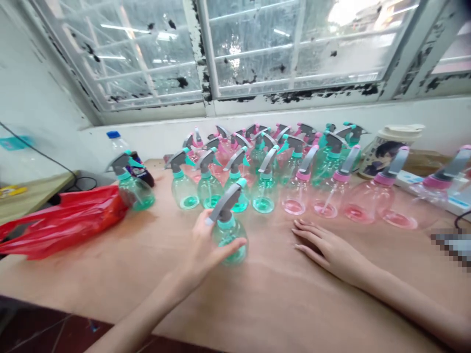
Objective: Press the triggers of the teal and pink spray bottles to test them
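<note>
My left hand point(208, 245) is wrapped round a green spray bottle point(237, 240) with a grey and teal trigger head, near the middle of the table. The bottle is upright, or nearly so; whether its base touches the wood I cannot tell. My right hand point(327, 247) lies on the tabletop with its fingers stretched out and holds nothing. Just beyond its fingertips stands a pink spray bottle point(296, 196). Behind the held bottle, a row of green spray bottles point(263, 196) continues to the right in pink ones point(371, 196).
More spray bottles crowd behind the row, under the window. One green bottle point(136, 191) stands apart at left, beside a dark drink bottle point(142, 169) and a red plastic bag point(81, 215). A printed cup point(386, 152) and a white box point(423, 189) are at right on the wooden table point(275, 304).
</note>
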### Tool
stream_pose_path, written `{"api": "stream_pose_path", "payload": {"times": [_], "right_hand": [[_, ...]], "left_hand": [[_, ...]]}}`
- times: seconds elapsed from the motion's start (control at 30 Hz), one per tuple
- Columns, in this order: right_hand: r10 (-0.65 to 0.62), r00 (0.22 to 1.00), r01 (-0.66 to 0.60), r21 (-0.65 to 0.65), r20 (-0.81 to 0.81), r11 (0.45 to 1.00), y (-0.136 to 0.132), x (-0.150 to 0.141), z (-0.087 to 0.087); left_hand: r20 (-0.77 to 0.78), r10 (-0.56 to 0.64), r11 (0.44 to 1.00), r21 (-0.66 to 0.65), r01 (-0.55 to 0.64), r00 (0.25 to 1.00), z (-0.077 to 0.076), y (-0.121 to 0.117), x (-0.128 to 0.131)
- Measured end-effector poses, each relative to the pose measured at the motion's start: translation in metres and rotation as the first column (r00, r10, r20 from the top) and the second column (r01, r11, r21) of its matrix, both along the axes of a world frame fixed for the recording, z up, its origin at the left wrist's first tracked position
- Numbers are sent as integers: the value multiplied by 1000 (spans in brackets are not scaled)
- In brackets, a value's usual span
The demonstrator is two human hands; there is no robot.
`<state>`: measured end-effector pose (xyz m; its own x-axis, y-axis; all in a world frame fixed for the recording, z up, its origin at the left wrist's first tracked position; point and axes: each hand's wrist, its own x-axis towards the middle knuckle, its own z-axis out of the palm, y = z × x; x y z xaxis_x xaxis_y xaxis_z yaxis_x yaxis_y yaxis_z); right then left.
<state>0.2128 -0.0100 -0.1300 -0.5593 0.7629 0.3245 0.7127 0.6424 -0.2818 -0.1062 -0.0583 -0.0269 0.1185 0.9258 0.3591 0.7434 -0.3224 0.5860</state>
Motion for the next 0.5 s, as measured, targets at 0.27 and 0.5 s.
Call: {"api": "stream_pose_path", "payload": {"times": [0.27, 0.5], "right_hand": [[10, 1000, -12, 66, 28, 998, -2, -20, -7], [296, 955, -297, 42, 28, 954, -7, -126, 10]], "left_hand": [[26, 463, 885, -57, -462, 886, 15, -5, -128], [-55, 526, 847, 124, -517, 848, 12, 25, -182]]}}
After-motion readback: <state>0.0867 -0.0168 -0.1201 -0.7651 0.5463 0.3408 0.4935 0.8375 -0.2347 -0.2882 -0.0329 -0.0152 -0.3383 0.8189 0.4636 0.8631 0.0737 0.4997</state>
